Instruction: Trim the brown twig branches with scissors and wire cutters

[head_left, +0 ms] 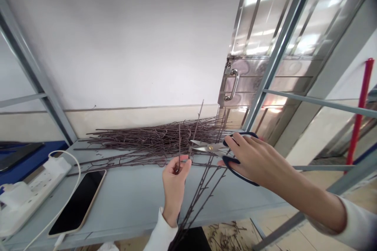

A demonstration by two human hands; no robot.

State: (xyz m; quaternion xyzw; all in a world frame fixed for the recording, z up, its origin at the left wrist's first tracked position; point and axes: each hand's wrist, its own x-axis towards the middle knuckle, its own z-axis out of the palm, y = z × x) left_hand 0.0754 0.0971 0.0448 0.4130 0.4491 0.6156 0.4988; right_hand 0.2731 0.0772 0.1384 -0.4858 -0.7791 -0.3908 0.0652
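Observation:
My left hand is closed on thin dark twigs that stand upright from its fingers, low in the middle of the view. On the right, my right hand has its fingers in the dark blue handles of a pair of scissors. The scissor blades are parted and point left, with their tips by a twig just above my left hand. Behind both hands a large pile of dark twigs lies along the back of the shelf. Several longer twigs slant down past the shelf's front edge.
A phone and a white power strip with cables lie on the left of the grey shelf. A blue item is at the far left. Metal posts rise at both sides. Cut twigs lie below.

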